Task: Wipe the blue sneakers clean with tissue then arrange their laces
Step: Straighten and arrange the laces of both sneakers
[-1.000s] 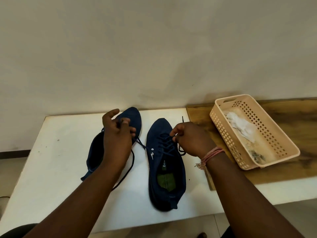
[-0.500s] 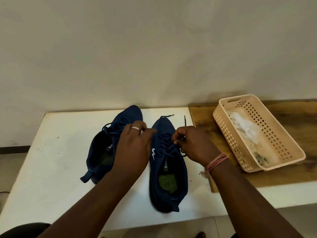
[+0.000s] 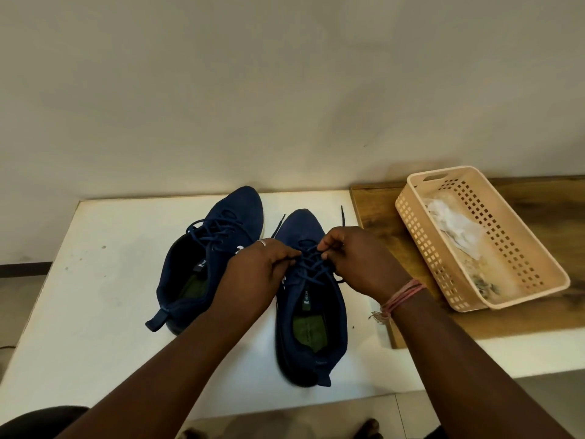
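Both hands, left hand [image 3: 253, 270] and right hand [image 3: 354, 261], pinch the laces [image 3: 311, 264] of the right sneaker [image 3: 311, 312] mid-surface, the left sneaker [image 3: 202, 264] just beside it.

A peach perforated basket [image 3: 535, 248] rests on a wooden board [image 3: 373, 204] atop the white table [image 3: 95, 280].

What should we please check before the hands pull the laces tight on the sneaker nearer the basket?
1. Left hand pinches a lace: ok.
2. Right hand pinches a lace: ok.
3. Right sneaker flat on the white table: ok.
4. Lace tips free beside the toe: ok.
5. Left sneaker laced, loops loose: not ok.
6. Used tissue in the basket: ok.
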